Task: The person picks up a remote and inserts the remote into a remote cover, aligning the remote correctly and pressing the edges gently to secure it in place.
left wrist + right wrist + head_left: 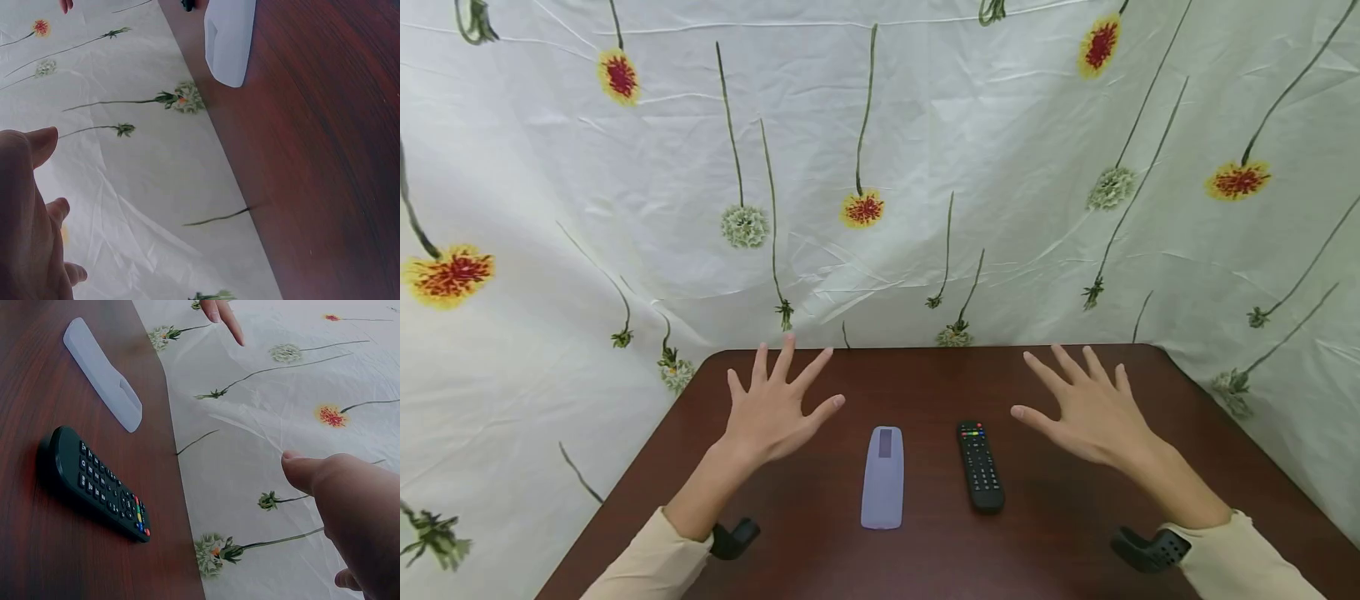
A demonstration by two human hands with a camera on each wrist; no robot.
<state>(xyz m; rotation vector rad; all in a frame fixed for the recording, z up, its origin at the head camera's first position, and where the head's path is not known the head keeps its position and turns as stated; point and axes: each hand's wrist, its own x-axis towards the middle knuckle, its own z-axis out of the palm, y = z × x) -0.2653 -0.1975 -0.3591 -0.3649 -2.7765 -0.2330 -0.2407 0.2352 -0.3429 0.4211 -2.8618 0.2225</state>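
Both hands hover over the table with fingers spread and nothing in them. My left hand (771, 417) is to the left of a pale lavender remote cover (882, 492), a long sleeve with a rectangular window near its far end. On the other side, my right hand (1093, 412) is nearest to a black remote control (981, 471), which lies buttons up. Cover and remote lie side by side, apart from each other. In the right wrist view the cover (103, 375) shows an opening along its side, beyond the remote (100, 484).
The dark reddish-brown table (925, 383) has rounded far corners. Behind it and along its sides hangs a white cloth (917, 125) printed with flowers. A black wrist camera (735, 538) sits on the left wrist and another camera (1150, 550) on the right.
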